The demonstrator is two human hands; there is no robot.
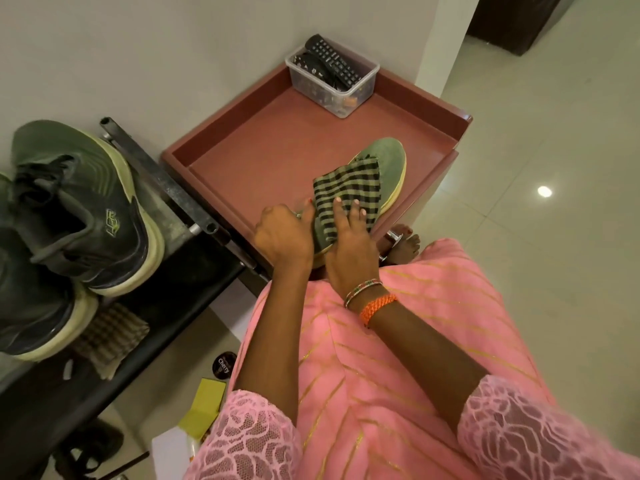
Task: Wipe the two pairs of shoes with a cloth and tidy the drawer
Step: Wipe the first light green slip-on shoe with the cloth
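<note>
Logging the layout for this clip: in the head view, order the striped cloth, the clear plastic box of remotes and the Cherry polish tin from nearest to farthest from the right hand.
1. Striped cloth: under the right hand, pressed on the green shoe.
2. Cherry polish tin: on the floor, lower left.
3. Clear plastic box: far corner of the drawer.

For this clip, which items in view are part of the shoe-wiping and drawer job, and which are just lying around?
In use:
green shoe, held by the left hand
striped cloth under the right hand
dark sneakers on the rack
open drawer

Lying about:
tub of remotes
polish tin
yellow card
folded cloth
</note>
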